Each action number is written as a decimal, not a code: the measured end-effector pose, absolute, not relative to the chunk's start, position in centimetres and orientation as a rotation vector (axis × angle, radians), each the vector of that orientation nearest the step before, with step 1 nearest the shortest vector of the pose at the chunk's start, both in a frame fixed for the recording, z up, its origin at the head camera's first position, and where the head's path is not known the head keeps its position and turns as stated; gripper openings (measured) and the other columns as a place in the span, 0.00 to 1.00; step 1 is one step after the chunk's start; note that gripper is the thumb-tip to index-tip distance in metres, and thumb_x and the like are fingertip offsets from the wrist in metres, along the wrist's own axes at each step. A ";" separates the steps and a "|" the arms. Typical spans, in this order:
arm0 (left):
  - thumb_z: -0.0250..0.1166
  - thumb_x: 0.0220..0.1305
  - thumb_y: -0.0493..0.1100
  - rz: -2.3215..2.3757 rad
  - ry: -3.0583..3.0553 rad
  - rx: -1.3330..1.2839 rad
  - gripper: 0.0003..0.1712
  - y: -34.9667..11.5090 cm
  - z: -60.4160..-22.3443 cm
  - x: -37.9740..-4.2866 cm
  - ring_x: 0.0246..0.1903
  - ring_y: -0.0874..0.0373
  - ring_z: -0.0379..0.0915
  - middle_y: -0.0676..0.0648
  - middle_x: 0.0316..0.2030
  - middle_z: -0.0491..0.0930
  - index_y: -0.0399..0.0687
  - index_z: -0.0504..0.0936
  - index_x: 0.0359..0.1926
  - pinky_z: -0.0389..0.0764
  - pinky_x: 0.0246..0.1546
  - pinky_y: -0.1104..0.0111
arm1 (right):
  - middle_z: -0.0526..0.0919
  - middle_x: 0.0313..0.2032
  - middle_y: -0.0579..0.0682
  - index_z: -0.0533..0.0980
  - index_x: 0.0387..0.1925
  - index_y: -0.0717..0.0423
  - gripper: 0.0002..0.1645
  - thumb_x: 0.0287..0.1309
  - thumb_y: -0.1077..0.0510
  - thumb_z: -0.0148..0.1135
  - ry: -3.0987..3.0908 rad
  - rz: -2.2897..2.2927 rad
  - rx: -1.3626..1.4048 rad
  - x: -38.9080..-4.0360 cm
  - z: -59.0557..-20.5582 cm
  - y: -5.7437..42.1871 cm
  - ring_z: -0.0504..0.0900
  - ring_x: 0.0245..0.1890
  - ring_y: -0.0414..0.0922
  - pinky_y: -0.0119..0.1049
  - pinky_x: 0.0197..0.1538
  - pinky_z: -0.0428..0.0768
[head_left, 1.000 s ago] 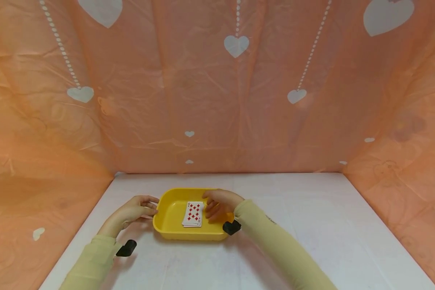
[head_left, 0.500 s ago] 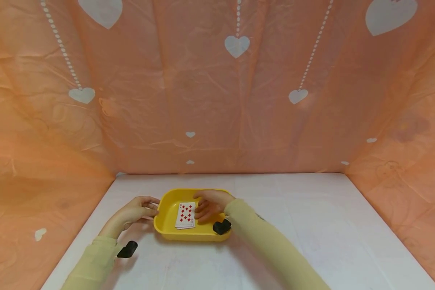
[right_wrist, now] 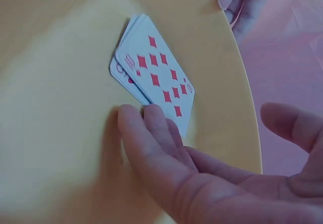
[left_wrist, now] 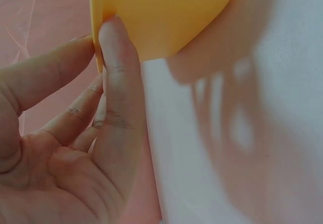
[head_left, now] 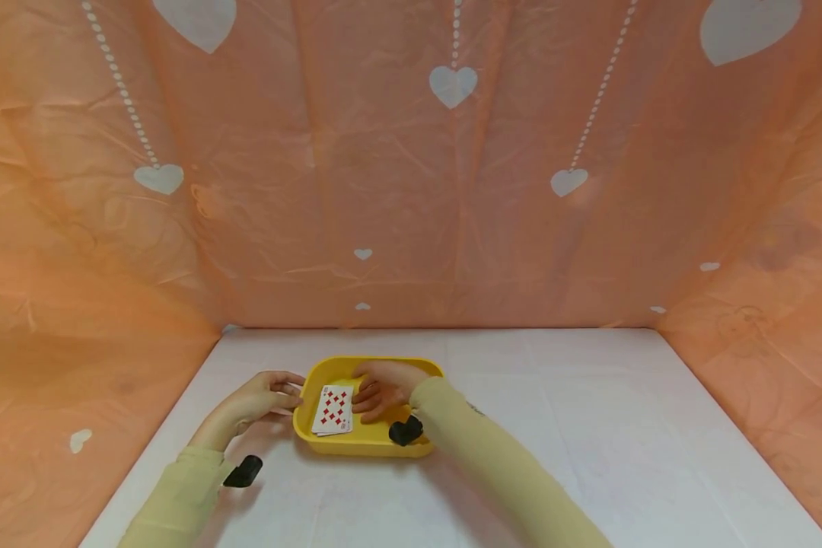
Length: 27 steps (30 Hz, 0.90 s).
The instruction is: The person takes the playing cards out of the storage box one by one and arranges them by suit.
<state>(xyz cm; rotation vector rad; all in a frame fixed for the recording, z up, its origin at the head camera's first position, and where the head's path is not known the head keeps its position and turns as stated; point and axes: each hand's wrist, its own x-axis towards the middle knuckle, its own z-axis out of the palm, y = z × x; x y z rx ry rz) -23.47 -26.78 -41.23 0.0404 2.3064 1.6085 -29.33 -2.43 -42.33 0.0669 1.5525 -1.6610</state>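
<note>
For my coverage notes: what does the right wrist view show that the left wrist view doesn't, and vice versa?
Only right wrist: the playing cards, ten of diamonds on top, and the right hand beside them.
Only left wrist: a shadow of the left hand on the white table.
Both: the yellow tray, the left hand at its rim, and some pinkish backdrop.

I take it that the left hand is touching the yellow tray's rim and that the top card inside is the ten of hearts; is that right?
Not quite: the top card is the ten of diamonds, as the right wrist view shows. The left hand is indeed touching the yellow tray's rim.
</note>
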 end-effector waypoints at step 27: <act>0.62 0.61 0.30 1.620 2.292 0.057 0.26 -26.8 -41.2 -23.6 0.31 0.54 0.79 0.40 0.37 0.77 0.23 0.66 0.59 0.83 0.38 0.56 | 0.77 0.29 0.59 0.74 0.29 0.69 0.05 0.61 0.70 0.57 1.652 -1.486 0.035 -30.4 -43.3 -5.1 0.77 0.29 0.51 0.46 0.53 0.78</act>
